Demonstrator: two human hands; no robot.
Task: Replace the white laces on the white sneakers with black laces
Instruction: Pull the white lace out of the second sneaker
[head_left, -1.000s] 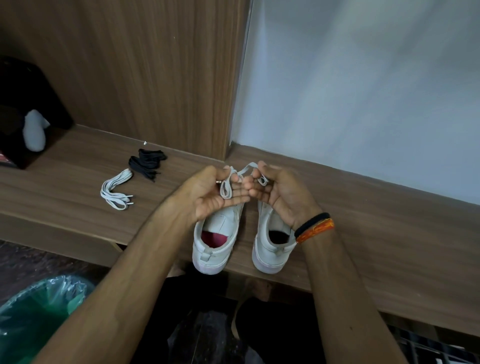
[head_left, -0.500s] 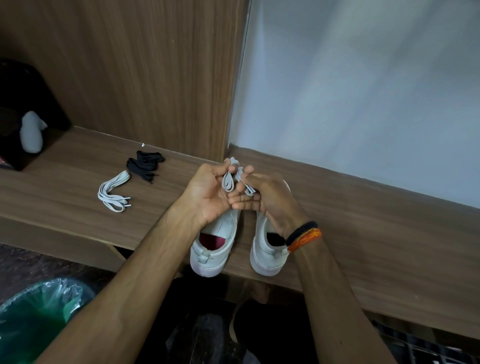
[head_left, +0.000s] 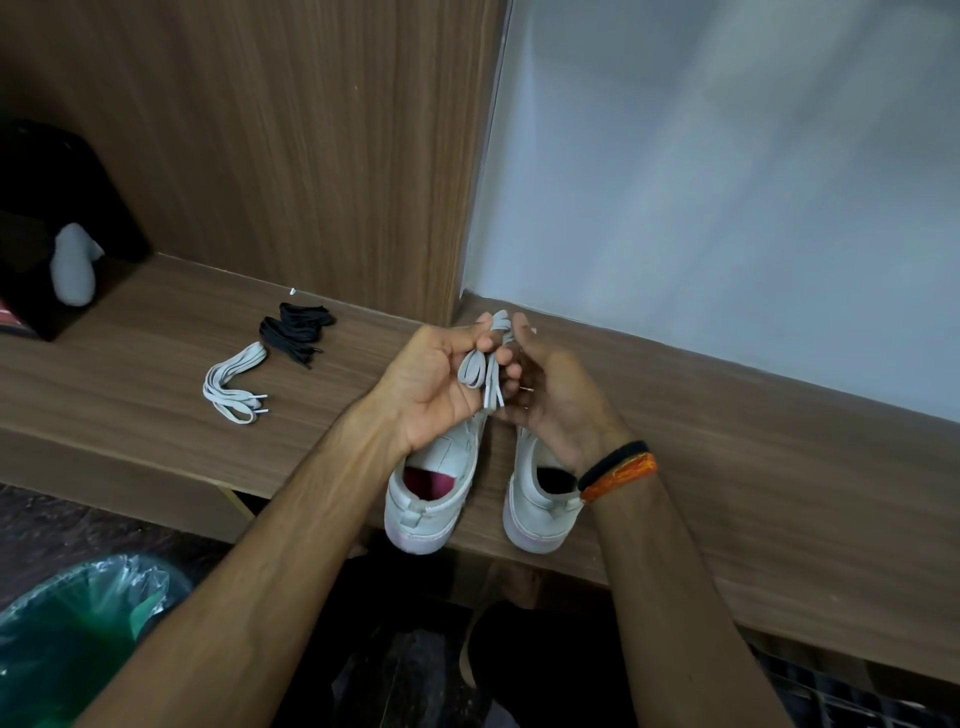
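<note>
Head view: the left hand (head_left: 441, 384) and the right hand (head_left: 550, 395) meet above the 2 sneakers (head_left: 434, 493) on the shelf (head_left: 779, 467). Both pinch 1 folded white lace (head_left: 485, 364); its tips hang down between the palms. Compared with 0.5 s ago, the lace is now gathered into a tighter bundle and the hands sit closer. To the left, a second white lace (head_left: 234, 384) lies beside the black laces (head_left: 296, 332), unchanged.
</note>
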